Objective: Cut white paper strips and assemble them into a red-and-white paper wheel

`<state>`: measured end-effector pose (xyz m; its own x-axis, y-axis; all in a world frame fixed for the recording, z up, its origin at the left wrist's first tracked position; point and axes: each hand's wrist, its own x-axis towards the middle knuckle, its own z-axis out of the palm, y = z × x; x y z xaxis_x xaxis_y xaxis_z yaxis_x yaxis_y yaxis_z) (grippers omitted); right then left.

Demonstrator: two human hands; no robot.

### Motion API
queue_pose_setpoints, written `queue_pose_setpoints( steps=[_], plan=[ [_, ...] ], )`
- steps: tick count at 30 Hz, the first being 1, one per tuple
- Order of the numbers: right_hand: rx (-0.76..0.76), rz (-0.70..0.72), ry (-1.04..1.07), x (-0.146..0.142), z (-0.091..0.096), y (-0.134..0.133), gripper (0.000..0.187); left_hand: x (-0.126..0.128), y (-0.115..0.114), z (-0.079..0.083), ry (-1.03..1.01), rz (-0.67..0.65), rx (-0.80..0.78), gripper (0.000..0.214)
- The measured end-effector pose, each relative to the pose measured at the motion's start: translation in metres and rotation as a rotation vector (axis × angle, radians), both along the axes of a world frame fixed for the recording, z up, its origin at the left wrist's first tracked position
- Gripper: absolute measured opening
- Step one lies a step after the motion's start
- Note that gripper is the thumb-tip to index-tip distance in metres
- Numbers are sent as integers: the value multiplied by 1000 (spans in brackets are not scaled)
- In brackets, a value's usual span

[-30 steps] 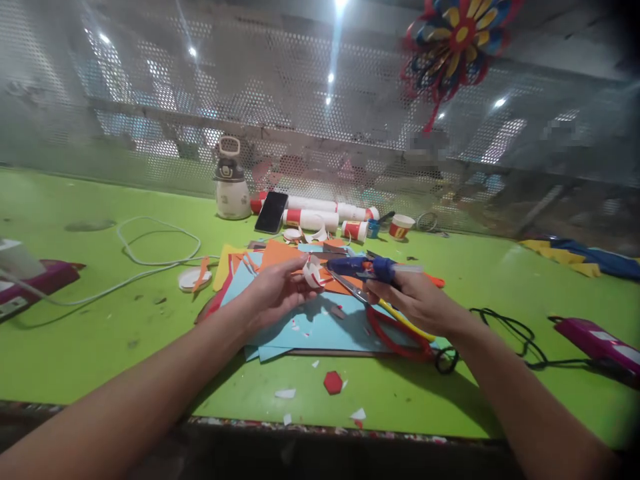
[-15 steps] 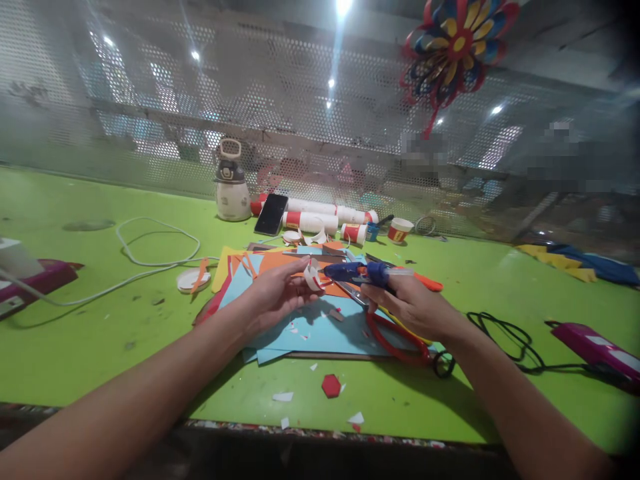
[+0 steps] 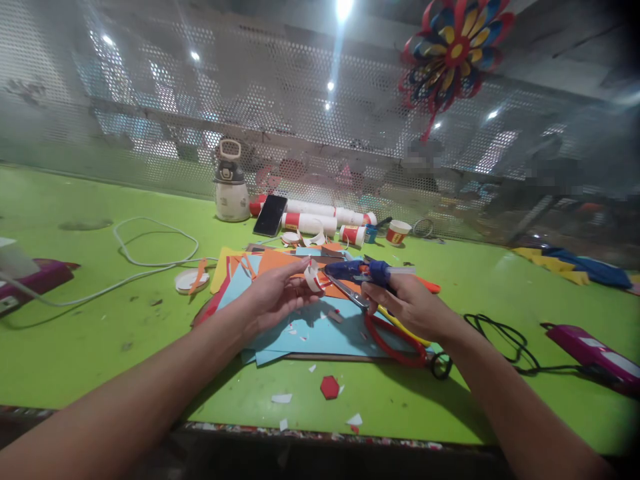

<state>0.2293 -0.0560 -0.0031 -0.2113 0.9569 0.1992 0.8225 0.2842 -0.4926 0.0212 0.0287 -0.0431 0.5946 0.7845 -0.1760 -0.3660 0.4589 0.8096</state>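
Between the fingertips of my left hand (image 3: 280,293) is a small curled white paper-cup piece (image 3: 313,277) with red marks. My right hand (image 3: 413,300) is wrapped round a blue glue gun (image 3: 355,270), a clear glue stick jutting from its back. The gun's nozzle points left, at or very close to the cup piece; contact is hard to make out. Below the gun, red-handled scissors (image 3: 395,347) lie on a stack of coloured paper (image 3: 320,330), light blue on top. Small scraps dot the blue sheet.
A red hexagon (image 3: 329,387) and white scraps lie near the table's front edge. Behind the paper are a phone (image 3: 271,215), a bottle (image 3: 232,190), stacked paper cups (image 3: 310,223) and a single cup (image 3: 399,232). Purple power strips (image 3: 593,353) and cables flank both sides.
Both hands, the cup piece and the glue gun keep nearly the same places. The whole view has shifted very slightly.
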Motion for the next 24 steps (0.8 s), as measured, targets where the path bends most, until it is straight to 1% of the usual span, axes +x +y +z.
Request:
queue_pose_setpoints(
  steps=[11, 19, 24],
  plan=[
    [-13, -56, -34, -7, 2, -2, 43, -1, 1, -1, 15, 19, 8, 17],
    [-22, -83, -134, -14, 7, -5, 42, 1, 0, 0, -5, 12, 23, 17],
    [8, -64, -45, -9, 3, -2, 41, 1, 0, 0, -14, 3, 22, 18]
  ],
)
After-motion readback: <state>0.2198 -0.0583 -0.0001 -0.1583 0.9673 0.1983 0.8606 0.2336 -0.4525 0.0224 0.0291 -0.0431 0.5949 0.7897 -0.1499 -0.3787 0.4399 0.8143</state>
